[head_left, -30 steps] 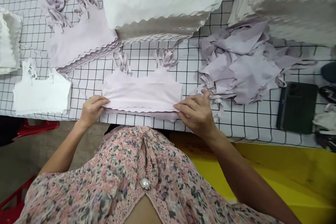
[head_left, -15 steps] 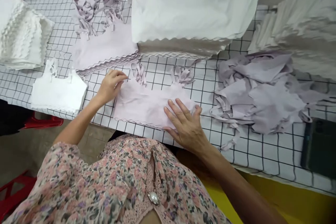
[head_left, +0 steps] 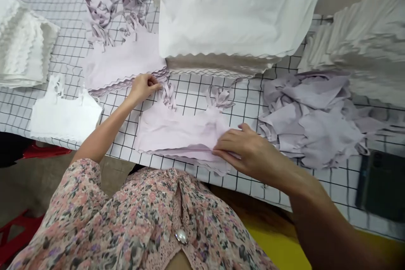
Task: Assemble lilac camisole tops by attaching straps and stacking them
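Observation:
A pale lilac crop top (head_left: 180, 130) with a wavy hem and bunched thin straps lies flat on the table in front of me. Its upper layer is lifted at the lower right, and another lilac layer shows beneath. My right hand (head_left: 242, 145) is closed on that right edge, fingertips pinching the cloth. At the top's upper left, my left hand (head_left: 145, 87) is pinched at the left strap (head_left: 167, 95). Behind my left hand sits a stack of lilac tops (head_left: 123, 61) with wavy hems.
A tall white stack of tops (head_left: 237, 17) stands at the back. At left are a white top (head_left: 65, 114) and folded white pieces (head_left: 22, 46). Crumpled lilac cloth (head_left: 313, 122), white piles (head_left: 370, 38) and a dark phone (head_left: 381, 185) are at right. A checked cloth (head_left: 190, 86) covers the table.
My right hand has gone from lying flat on the lilac top to pinching its right edge, raising the upper layer. My left hand has moved up and right to the strap.

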A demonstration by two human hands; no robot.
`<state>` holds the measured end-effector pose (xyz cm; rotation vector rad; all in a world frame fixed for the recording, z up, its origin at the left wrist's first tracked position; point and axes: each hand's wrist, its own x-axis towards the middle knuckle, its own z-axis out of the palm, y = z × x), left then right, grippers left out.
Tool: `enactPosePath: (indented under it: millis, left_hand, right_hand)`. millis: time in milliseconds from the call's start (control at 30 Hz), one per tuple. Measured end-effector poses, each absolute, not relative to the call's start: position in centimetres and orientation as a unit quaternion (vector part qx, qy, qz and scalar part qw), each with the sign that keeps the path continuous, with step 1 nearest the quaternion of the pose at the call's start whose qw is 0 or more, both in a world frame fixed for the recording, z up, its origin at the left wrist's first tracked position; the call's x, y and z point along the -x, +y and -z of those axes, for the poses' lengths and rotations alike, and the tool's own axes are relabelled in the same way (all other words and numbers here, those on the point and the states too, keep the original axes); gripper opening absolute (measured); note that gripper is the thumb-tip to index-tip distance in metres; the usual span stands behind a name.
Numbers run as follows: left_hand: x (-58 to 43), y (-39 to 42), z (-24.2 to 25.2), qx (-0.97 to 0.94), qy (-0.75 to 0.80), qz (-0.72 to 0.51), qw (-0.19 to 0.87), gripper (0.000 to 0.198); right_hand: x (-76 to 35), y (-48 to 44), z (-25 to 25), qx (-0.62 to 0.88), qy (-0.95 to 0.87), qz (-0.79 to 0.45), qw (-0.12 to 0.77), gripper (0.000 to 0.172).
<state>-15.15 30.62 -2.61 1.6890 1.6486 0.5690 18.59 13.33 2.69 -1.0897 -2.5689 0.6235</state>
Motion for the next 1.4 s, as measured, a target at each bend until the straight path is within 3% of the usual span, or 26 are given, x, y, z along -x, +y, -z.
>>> enactPosePath:
  millis: [167, 333, 567, 800, 967, 1100, 1400]
  left_hand:
    - [15.3, 31.4, 3.4, -0.664, 0.629, -0.227, 0.335, 0.025]
    - [14.7, 31.6, 2.7, -0.675, 0.645, -0.192, 0.304, 0.029]
    - [14.6, 31.2, 2.4, -0.642, 0.662, -0.221, 0.318, 0.023]
    - [14.0, 31.5, 3.0, -0.662, 0.676, -0.186, 0.266, 0.023]
    - [14.1, 29.1, 3.0, -0.698, 0.59, -0.278, 0.295, 0.01]
    - [14.4, 26.9, 2.7, -0.73, 0.544, -0.313, 0.271, 0.009]
    - [14.4, 25.8, 3.6, -0.695, 0.551, -0.333, 0.321, 0.01]
  right_hand:
    - [-23.4, 8.0, -3.1, 0.456, -0.837, -0.257, 0.163, 0.032]
    - [-21.0, 7.1, -2.9, 0.481, -0.827, -0.192, 0.217, 0.018]
    - [-16.1, 14.9, -1.5, 0.42, -0.856, -0.15, 0.263, 0.024]
    - [-9.9, 25.0, 0.0, 0.453, -0.853, -0.185, 0.184, 0.027]
    - [-5.3, 29.8, 1.1, 0.449, -0.866, -0.152, 0.162, 0.038]
    - [-3.9, 31.1, 2.5, 0.407, -0.897, -0.115, 0.127, 0.023]
    - [-8.1, 31.2, 2.3, 0.492, -0.828, 0.001, 0.27, 0.04]
